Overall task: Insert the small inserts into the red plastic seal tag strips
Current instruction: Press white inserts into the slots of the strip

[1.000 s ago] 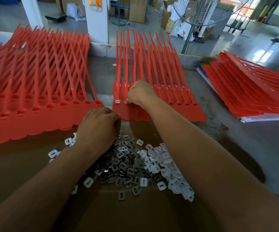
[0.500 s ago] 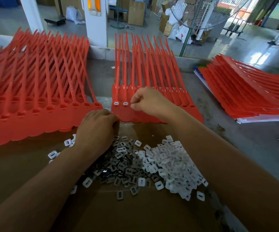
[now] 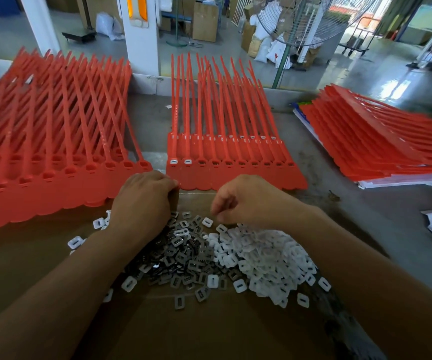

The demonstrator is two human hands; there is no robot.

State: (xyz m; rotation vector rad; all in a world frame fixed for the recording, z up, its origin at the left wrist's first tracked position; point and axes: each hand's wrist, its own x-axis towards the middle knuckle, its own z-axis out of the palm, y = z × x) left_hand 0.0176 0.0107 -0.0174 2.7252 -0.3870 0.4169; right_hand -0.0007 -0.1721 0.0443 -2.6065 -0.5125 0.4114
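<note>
Cardboard (image 3: 209,333) | right hand (image 3: 248,201) back from strips (image 3: 235,175) to inserts (image 3: 261,255)

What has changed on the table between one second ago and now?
The right hand left the middle red strip set and drew back toward the person, to the pile of inserts. Its fingers are curled just above the pile; whether they hold one I cannot tell. The set's second slot now shows a white insert. The left hand stayed at the pile's far left edge, and the strip set did not shift.
</note>
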